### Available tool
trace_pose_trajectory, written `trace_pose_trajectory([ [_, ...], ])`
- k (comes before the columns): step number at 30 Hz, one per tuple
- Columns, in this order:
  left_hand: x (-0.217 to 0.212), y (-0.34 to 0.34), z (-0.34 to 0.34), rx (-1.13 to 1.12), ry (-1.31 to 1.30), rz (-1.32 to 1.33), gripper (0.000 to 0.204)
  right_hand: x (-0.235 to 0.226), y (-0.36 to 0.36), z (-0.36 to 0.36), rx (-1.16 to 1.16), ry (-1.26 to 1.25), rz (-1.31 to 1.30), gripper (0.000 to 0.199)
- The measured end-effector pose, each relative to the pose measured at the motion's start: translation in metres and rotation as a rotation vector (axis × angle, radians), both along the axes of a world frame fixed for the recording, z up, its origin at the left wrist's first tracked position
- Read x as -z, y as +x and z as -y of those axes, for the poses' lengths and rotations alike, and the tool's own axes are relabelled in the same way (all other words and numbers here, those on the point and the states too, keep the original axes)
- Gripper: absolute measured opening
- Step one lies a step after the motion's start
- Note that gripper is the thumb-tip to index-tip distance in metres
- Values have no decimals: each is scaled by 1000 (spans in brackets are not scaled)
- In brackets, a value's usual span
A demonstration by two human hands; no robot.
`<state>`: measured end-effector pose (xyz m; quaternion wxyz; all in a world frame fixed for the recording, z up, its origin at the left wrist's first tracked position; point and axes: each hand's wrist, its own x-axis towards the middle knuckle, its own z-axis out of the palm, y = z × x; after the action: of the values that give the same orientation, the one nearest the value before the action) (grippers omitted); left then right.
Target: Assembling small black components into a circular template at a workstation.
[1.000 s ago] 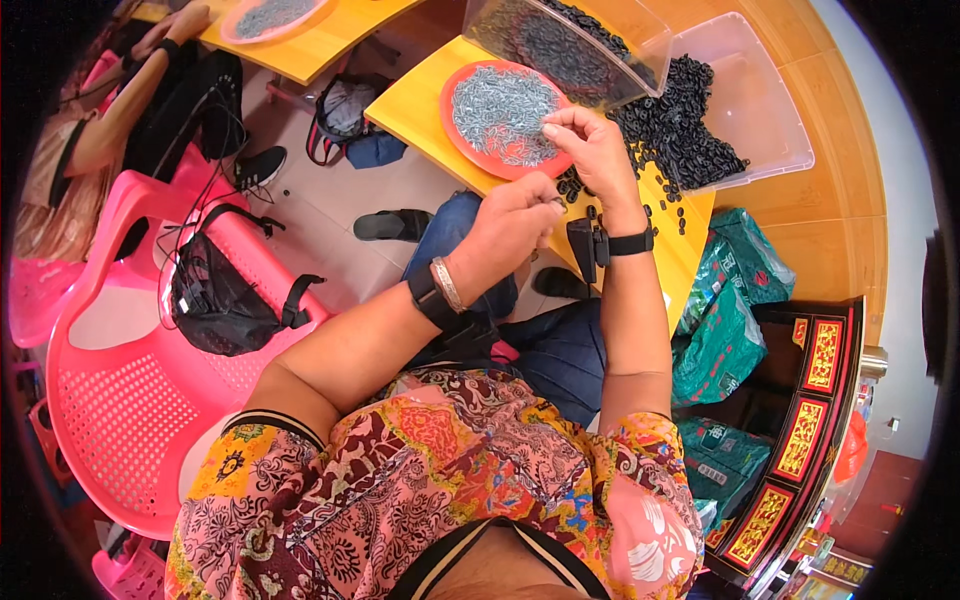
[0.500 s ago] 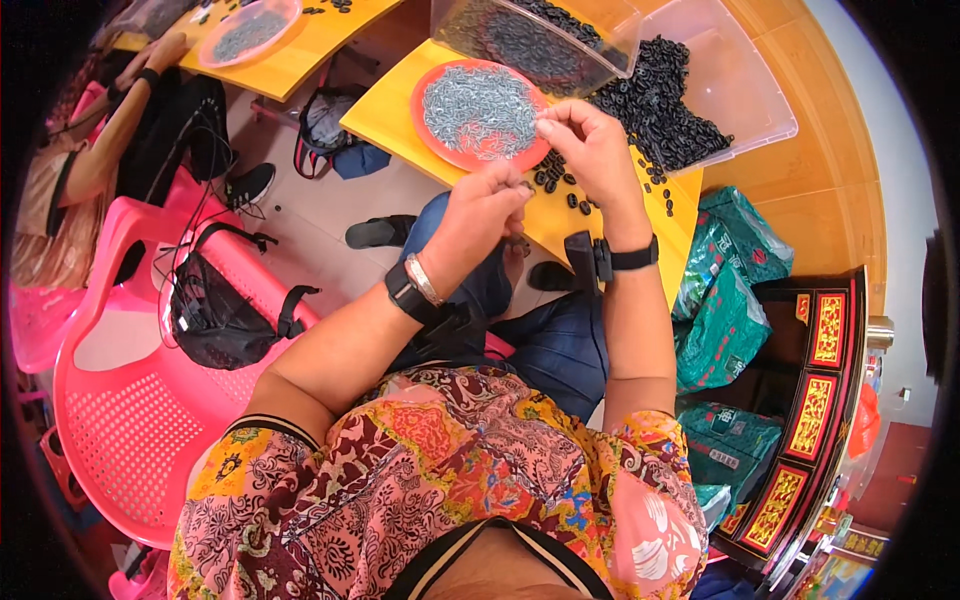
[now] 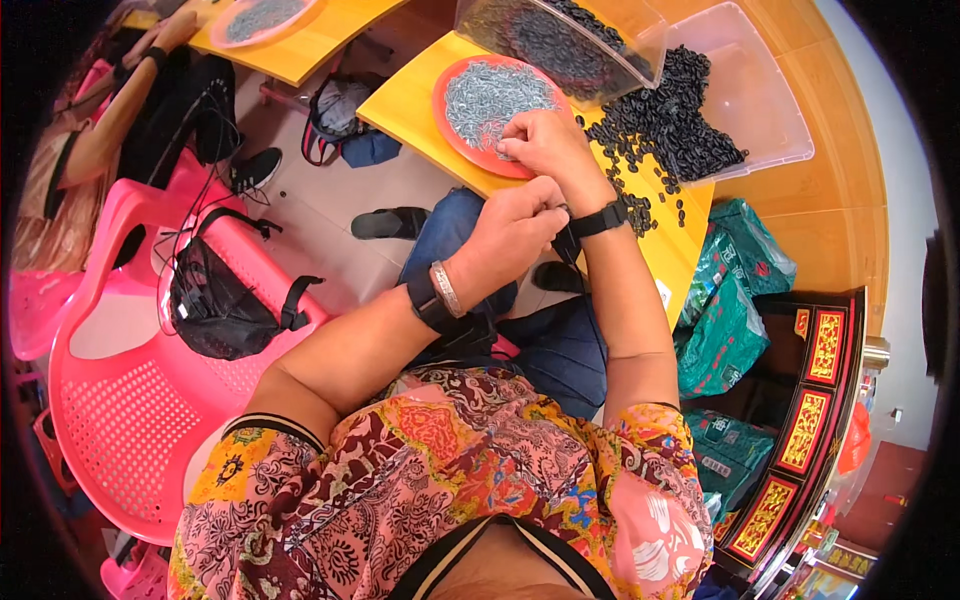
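My right hand (image 3: 545, 150) rests on the near edge of a round orange plate (image 3: 450, 125) heaped with small grey metal pieces (image 3: 490, 95). Its fingers curl down into the pile, and a black watch sits on the wrist. My left hand (image 3: 510, 235) hovers just below it at the yellow table's (image 3: 410, 110) front edge, close to my right wrist. Its fingers are drawn together, and whatever is between them is hidden. A spread of small black parts (image 3: 665, 125) lies to the right of the plate.
A tilted clear bin (image 3: 570, 40) of black parts and a clear tray (image 3: 760, 110) stand behind the plate. A pink chair (image 3: 110, 400) with a black bag (image 3: 215, 300) is on my left. Green bags (image 3: 735, 300) lie on the right. Another person's arm (image 3: 120, 110) reaches toward a second yellow table (image 3: 310, 45).
My left hand has dropped from the plate's edge to the table's front edge beside my right wrist. My right hand has settled onto the grey pieces.
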<state>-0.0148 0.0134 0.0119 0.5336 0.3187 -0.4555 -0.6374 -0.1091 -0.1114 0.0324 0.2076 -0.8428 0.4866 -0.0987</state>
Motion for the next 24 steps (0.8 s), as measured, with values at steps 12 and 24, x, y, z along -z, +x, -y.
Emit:
trace_pose_trajectory([
  [12,-3,3,2,-6,-9,68,6,16,-10,10,104,-19,241,14],
  [24,-5,12,8,-37,172,-116,8,-16,-50,-42,287,449,950,12],
])
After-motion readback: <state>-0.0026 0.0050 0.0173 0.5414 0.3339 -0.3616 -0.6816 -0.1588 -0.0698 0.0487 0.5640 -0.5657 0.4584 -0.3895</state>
